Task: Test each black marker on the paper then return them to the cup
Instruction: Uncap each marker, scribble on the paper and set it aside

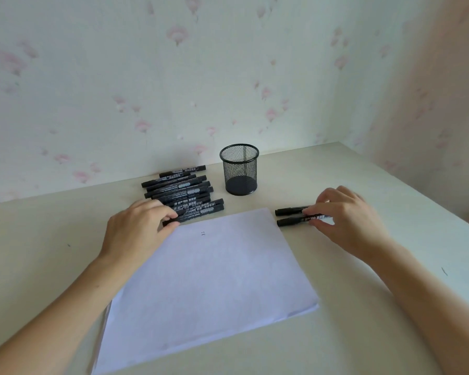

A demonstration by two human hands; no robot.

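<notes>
The left hand (140, 226) is closing its fingers on one marker at the pile's (179, 189) near edge; the right hand (345, 216) is pinching the nearer of two markers (291, 216) beside the paper (214, 280).

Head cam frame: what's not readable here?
- Pile of markers: exact count unclear; they overlap and the left hand covers the nearest ones.
- Two markers by the right hand: right ends hidden under its fingers; grip unclear.
- Marks on paper: too small to read.
- Barrel print: blurred.

Both forearms bare, no sleeves or jewellery.
</notes>
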